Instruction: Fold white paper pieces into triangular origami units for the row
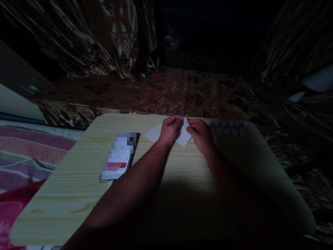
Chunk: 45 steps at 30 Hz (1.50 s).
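A sheet of white paper (184, 139), folded to pointed corners, is between my two hands near the far edge of the wooden table (187, 170). My left hand (170, 130) is closed on the paper, its thumb and fingers pinching near the top. One pointed flap sticks out to the left of that hand. From the other side, my right hand (200, 132) pinches the paper's right edge, thumb in front. Between the hands the paper rises in a narrow fold. Parts of the fingertips are hidden behind it.
Left on the table lies a phone-shaped object (118, 156), blurred by pixels. A dark bumpy tray (229, 128) sits at the far right. Behind are a patterned cloth ledge (156, 90) and curtains (109, 34). A striped bed (33, 146) borders the left; a pale lamp (318, 80) stands right.
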Each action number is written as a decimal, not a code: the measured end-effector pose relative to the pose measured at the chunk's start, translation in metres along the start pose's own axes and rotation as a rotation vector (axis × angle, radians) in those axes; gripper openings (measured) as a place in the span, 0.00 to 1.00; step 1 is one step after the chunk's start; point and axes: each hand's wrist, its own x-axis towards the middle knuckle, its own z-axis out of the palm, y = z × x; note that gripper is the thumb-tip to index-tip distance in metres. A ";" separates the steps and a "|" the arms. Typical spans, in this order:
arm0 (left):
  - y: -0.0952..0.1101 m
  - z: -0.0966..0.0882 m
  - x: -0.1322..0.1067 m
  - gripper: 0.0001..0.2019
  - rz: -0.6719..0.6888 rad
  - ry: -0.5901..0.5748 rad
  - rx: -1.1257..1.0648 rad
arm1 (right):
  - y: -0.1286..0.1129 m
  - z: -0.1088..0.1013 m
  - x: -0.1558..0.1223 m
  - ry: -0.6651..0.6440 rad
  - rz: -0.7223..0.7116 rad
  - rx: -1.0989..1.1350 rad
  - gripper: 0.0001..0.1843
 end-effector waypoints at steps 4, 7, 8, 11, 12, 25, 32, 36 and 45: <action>0.006 0.006 -0.007 0.18 0.016 -0.133 -0.012 | -0.002 -0.002 0.002 0.093 -0.027 -0.031 0.17; 0.005 0.009 -0.009 0.26 0.080 -0.179 0.018 | 0.003 -0.004 0.005 0.154 -0.045 0.011 0.18; 0.003 0.008 -0.009 0.26 0.111 -0.178 0.043 | 0.005 -0.005 0.006 0.174 -0.048 0.031 0.18; -0.003 0.007 -0.007 0.21 0.186 -0.158 0.151 | 0.012 -0.007 0.009 0.231 -0.061 0.037 0.18; -0.005 0.006 -0.006 0.18 0.186 -0.164 0.188 | 0.014 -0.007 0.010 0.227 -0.066 0.028 0.18; -0.005 0.003 -0.005 0.11 0.117 -0.086 0.287 | 0.010 -0.004 0.007 0.208 -0.059 -0.003 0.19; -0.006 0.002 -0.002 0.12 0.077 0.019 0.235 | 0.006 -0.003 0.004 0.136 -0.040 -0.044 0.20; -0.004 0.003 -0.003 0.11 0.066 0.046 0.186 | 0.007 -0.004 0.004 0.109 -0.044 -0.075 0.19; -0.003 0.005 -0.003 0.20 0.071 0.063 0.069 | -0.001 -0.006 0.001 0.020 -0.076 -0.272 0.18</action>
